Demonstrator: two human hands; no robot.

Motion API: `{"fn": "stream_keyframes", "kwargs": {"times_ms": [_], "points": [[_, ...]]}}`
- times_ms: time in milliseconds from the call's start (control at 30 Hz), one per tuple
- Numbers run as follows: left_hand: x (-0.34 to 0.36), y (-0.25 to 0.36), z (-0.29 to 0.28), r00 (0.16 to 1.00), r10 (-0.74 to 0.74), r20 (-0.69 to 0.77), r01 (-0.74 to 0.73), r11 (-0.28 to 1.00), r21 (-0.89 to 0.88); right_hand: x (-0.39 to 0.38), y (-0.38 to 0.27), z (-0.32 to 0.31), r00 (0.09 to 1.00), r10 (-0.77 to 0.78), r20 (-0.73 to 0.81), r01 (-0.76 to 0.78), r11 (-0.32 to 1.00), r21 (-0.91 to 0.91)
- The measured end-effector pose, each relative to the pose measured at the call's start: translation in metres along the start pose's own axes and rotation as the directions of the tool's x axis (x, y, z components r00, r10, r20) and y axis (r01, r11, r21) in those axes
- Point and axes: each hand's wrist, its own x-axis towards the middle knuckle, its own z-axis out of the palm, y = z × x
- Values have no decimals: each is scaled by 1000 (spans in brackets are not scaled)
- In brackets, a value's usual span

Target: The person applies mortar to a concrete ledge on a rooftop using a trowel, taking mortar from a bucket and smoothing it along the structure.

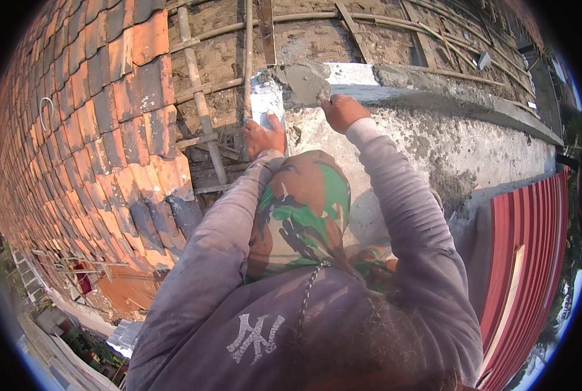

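My right hand (pixel 345 112) is closed around the handle end of a trowel. Its blade (pixel 307 83) lies against wet grey mortar at the corner of a raised masonry ledge (pixel 353 74); mortar and blade are hard to tell apart. On the left, my left hand (pixel 265 137) grips the edge of a white upright strip (pixel 266 98) that meets this corner, its thumb on the strip's face and the other fingers round the side. A bamboo pole (pixel 248 58) ends close to those fingers. Camouflage cloth (pixel 301 218) fills the space between my forearms.
Orange and dark roof tiles (pixel 102 124) slope away on the left. Bamboo battens (pixel 203 98) cross the roof behind the ledge. A rough, white-grey plastered wall (pixel 395 140) lies right of my hands, with red corrugated sheeting (pixel 529 247) beyond it at the lower right.
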Motion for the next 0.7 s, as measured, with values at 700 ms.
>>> {"fn": "stream_keyframes", "kwargs": {"times_ms": [700], "points": [[-13,12,-6,995,-83,-62,86,995,50,-297,350,11,893,411,-185,-399,912,98]]}}
